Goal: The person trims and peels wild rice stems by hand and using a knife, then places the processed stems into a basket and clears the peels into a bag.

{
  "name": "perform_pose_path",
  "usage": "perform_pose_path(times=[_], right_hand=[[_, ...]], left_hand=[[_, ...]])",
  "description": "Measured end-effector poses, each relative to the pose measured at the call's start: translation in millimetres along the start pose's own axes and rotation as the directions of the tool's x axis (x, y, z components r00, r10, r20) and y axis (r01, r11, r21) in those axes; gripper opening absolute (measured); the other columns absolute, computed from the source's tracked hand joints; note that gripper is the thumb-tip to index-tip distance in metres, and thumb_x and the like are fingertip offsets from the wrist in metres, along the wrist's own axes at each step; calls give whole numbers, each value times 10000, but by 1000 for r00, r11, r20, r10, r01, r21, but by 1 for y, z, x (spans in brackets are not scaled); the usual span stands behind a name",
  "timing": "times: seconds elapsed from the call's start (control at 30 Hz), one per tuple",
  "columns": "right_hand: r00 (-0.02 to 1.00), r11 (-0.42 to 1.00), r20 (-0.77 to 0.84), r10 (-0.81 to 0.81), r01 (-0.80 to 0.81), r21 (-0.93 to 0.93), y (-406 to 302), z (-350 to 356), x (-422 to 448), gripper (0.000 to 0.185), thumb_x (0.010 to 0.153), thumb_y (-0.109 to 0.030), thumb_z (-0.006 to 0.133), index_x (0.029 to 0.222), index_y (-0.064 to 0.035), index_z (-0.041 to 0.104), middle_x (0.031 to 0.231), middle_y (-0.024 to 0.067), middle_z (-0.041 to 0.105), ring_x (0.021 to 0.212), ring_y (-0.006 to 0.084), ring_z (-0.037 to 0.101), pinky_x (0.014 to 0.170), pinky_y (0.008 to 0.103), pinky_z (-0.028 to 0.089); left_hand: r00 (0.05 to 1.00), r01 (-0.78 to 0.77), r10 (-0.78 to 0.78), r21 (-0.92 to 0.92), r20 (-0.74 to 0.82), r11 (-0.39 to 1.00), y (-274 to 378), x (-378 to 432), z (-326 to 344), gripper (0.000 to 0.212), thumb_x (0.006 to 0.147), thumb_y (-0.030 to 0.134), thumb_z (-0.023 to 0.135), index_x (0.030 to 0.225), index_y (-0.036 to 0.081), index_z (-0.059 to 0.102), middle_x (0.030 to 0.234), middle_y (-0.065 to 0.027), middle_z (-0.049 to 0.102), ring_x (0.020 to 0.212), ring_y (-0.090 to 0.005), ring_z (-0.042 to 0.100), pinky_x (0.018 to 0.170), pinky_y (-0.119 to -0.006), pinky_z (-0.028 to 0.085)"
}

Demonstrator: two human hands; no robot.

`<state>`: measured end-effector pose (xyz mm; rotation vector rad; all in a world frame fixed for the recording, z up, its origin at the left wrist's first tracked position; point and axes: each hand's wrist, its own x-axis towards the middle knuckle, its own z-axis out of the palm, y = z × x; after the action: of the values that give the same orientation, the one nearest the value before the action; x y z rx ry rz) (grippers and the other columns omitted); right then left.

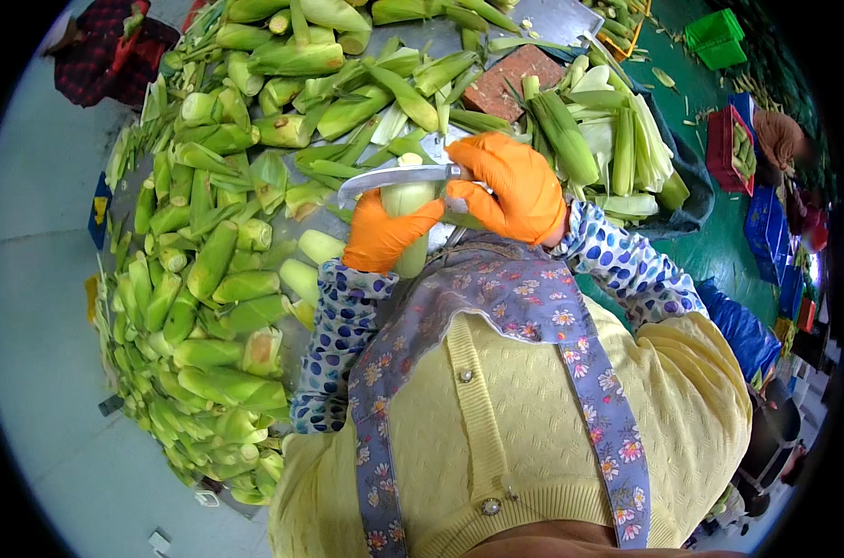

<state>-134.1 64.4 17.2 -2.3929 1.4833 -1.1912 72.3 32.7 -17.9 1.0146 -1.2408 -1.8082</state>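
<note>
My left hand (387, 234), in an orange rubber glove, is wrapped around a pale green ear of corn (409, 200), its stalk end pointing away from me. A knife (390, 178) with a curved metal blade lies across the ear near that end. Its handle is in my right hand (509, 188), gloved in orange too; the fingers hide most of the handle. Two pale, stripped ears of corn (302, 279) lie on the metal table just left of my left wrist.
Unhusked corn (216, 261) is heaped along the table's left side and far end. A red brick (514, 82) sits beyond my right hand, beside a pile of loose husks (621, 132). Crates, including a green crate (715, 38), stand on the green floor. Other people are at left and right.
</note>
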Motion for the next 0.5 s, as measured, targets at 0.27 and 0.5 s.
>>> perform_pose_path(times=[0.27, 0.5], right_hand=[[977, 952, 210, -30, 92, -293, 15, 11, -6, 401, 770, -187, 685, 1146, -95, 578, 886, 87, 574, 817, 299, 611, 612, 422, 503], [961, 970, 255, -103, 153, -188, 20, 13, -7, 417, 779, -186, 674, 1171, -94, 564, 787, 75, 585, 702, 302, 620, 574, 436, 493]], left_hand=[[999, 33, -27, 138, -45, 990, -5, -1, 5, 541, 720, 136, 865, 1185, 63, 599, 1059, -37, 650, 903, -133, 629, 781, -310, 537], [999, 18, -15, 99, -34, 995, -4, 0, 8, 547, 716, 124, 857, 1185, 52, 586, 1055, -32, 652, 915, -115, 619, 805, -295, 526]])
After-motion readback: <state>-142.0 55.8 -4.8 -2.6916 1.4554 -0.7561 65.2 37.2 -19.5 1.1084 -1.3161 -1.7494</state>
